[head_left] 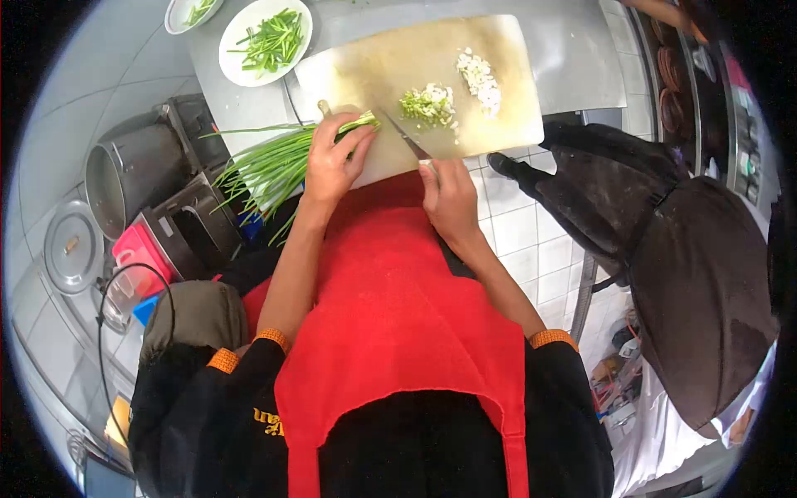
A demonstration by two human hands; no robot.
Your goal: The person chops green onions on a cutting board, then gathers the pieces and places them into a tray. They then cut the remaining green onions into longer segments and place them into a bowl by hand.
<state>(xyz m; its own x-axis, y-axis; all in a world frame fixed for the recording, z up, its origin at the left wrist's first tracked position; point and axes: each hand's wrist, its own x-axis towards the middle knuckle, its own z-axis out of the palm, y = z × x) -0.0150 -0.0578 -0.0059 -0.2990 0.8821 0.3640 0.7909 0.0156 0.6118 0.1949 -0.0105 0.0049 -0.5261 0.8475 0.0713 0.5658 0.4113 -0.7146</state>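
Note:
My left hand (pixel 334 162) is closed over a bunch of scallions (pixel 267 166), near the cut ends at the left of a worn cutting board (pixel 365 73). Their green tops hang off the table's left edge. In my right hand (pixel 452 195), at the board's near edge, is a knife (pixel 406 139), its blade angled up and left, just right of the scallion ends. A pile of chopped pale green scallion (pixel 427 106) lies beyond the blade. Farther right sits a pile of chopped white pieces (pixel 479 80), perhaps garlic.
A white plate (pixel 227 65) with cut green lengths stands at the board's upper left, and another white bowl (pixel 172 23) beside it. Big pots (pixel 137 170) and a lid (pixel 73 247) are on the left. A person in dark clothes (pixel 697 274) is close on my right.

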